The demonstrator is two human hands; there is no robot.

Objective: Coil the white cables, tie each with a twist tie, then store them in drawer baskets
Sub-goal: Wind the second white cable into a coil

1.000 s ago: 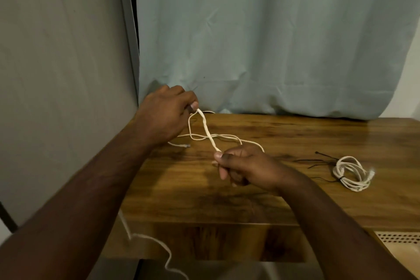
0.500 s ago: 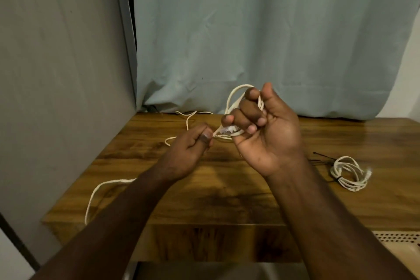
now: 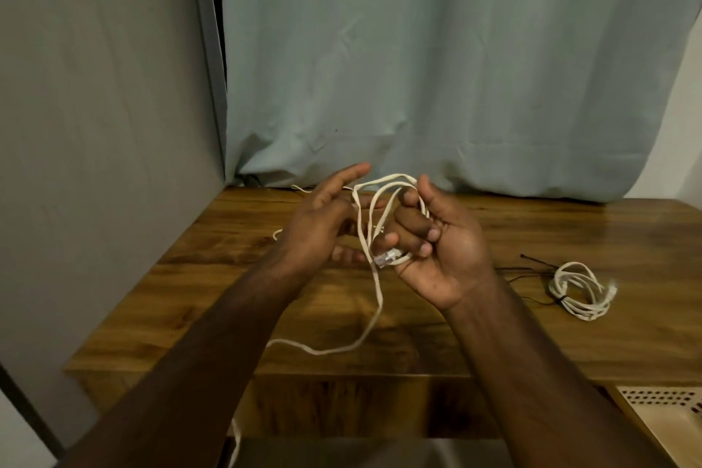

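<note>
White cable [image 3: 383, 209] is gathered into a couple of loops in the right hand [image 3: 437, 251], whose fingers [image 3: 412, 228] are curled round the strands, with the clear plug end [image 3: 384, 261] sticking out just below them. The left hand [image 3: 323, 228] is beside the loops with its fingers [image 3: 351, 173] spread apart and mostly straight; one strand runs across them, but whether any finger pinches it I cannot tell. From under the right fingers a loose tail drops down, curves across the table [image 3: 437, 346] toward the near edge and passes behind the left forearm.

The likeliest trouble, as I judge it, is the loops springing open: the cable looks flat and stiff, only one hand clamps it, and a slackened curl would let the turns slide off the fingertips. The long tail could also catch on the table edge as it is drawn in, tugging the coil askew or twisting it.

Well off to the right of the right fingers lies a finished coil [image 3: 579, 291], bound with a dark tie, and thin black twist ties [image 3: 532, 261] lie just beside it, toward the hands. A perforated beige basket [image 3: 668, 410] shows at the lower right corner, below the table's edge.

Glossy brown wood-grain makes up the table. Behind it hangs a pale blue curtain [image 3: 418, 68], with a grey wall [image 3: 102, 125] to the left.
</note>
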